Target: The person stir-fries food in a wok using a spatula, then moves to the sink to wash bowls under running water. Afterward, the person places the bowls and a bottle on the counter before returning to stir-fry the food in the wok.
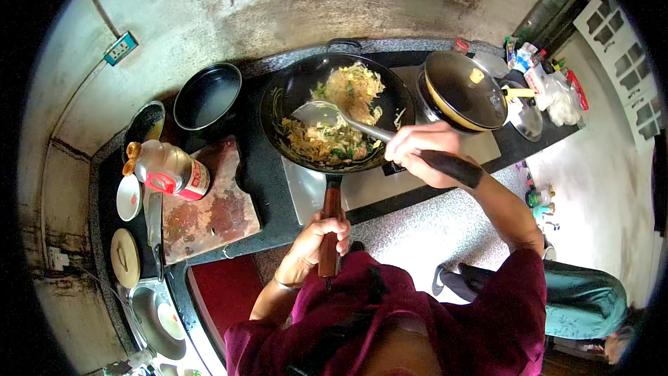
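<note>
The left hand (321,240) is closed around the wooden handle (332,202) of a wok (296,78), fingers wrapped over the wood on the near side of the pan. The handle points straight back towards the person's body, so this grip probably serves to steady the wok against the push of stirring. The right hand (426,153) is curled firmly around a metal spatula (316,113), where the shaft meets the dark grip, whose end sticks out behind the wrist side. Held this far forward, the tool likely gives better control of the blade, which reaches left across the wok and rests in the food.

That food, shredded and pale with bits of green (316,145), lies inside the wok in two joined heaps, one far and one near-left. The wok sits over the stove (304,191), on the far side of the bench (268,212), within reach of both arms.

To the right, a yellow pan (445,106) has its glass lid (463,80) on, presumably keeping its contents covered. To the left, a black pan (207,96) is set aside beyond the cutting board (209,226), which carries a plastic jug (170,170); a knife (154,226) lies along the board's left edge.
</note>
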Demonstrator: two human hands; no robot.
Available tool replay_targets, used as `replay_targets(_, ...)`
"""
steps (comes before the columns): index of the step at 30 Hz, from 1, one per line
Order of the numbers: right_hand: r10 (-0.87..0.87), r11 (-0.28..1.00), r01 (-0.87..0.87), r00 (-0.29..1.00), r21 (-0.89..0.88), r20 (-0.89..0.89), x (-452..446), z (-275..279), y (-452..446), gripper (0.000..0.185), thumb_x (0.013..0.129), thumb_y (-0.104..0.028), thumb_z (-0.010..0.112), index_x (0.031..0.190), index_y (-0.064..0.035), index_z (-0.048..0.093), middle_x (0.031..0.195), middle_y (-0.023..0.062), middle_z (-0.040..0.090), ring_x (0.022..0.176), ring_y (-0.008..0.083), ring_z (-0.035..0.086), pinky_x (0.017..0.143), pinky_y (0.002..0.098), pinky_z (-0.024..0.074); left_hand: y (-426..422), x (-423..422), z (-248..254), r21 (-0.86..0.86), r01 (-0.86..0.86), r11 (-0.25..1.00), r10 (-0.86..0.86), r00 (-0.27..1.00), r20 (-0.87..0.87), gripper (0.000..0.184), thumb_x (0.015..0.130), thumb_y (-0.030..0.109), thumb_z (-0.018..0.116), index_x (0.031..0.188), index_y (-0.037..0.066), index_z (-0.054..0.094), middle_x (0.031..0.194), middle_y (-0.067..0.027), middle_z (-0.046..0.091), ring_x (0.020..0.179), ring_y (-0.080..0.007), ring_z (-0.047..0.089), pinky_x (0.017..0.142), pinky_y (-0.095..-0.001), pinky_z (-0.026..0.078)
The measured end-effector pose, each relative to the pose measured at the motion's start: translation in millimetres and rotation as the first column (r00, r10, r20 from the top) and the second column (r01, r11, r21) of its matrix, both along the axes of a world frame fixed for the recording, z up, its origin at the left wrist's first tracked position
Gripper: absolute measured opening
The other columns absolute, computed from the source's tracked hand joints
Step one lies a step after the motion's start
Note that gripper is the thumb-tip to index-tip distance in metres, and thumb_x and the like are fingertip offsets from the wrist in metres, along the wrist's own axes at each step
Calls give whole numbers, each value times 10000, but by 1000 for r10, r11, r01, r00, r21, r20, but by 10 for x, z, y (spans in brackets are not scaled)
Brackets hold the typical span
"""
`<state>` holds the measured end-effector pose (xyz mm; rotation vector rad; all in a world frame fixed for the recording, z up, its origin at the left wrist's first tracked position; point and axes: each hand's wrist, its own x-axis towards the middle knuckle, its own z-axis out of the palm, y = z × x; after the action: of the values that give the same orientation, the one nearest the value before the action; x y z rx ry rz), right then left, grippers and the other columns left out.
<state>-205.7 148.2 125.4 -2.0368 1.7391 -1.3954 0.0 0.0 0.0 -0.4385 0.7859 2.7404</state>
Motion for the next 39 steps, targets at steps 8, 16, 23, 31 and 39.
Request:
replay_targets(8,-12,996,26,988,90,-155,-97,-239,-318,57,692,-9,554,681,-12,499,639,80,551,528,207,550,495,305,426,-462,56,110,-62,-26,998,28,999,25,206,730,27,545,912,50,454,584,-50,444,416,-169,464,394,-310,414)
replay_targets(16,-144,989,142,988,-45,-46,-277,-125,-301,43,702,58,530,716,26,554,725,127,611,649,207,611,595,294,486,-228,17,50,16,7,1000,-7,1000,-8,226,732,46,559,919,43,432,598,-63,454,433,-174,471,404,-312,413)
replay_targets(23,-207,973,229,843,16,496,127,-233,-499,132,774,35,484,763,14,615,777,92,631,571,103,592,483,215,488,-119,-12,-14,30,25,999,-23,998,-59,215,738,47,545,928,48,444,598,-58,449,424,-165,469,397,-307,425)
replay_targets(31,-330,940,326,943,-98,-33,-532,-405,-304,49,735,38,536,733,23,582,740,91,635,657,161,613,596,284,489,-108,-21,22,21,19,1000,-18,1000,-25,219,723,60,561,877,55,405,591,-70,451,433,-182,468,412,-318,414)
replay_targets(39,-232,968,162,872,194,430,-31,-31,-167,128,781,34,475,729,22,592,735,77,629,547,87,571,477,218,471,-121,-12,28,13,24,1000,-24,1000,6,199,723,57,555,855,49,406,586,-67,443,434,-183,467,406,-323,408)
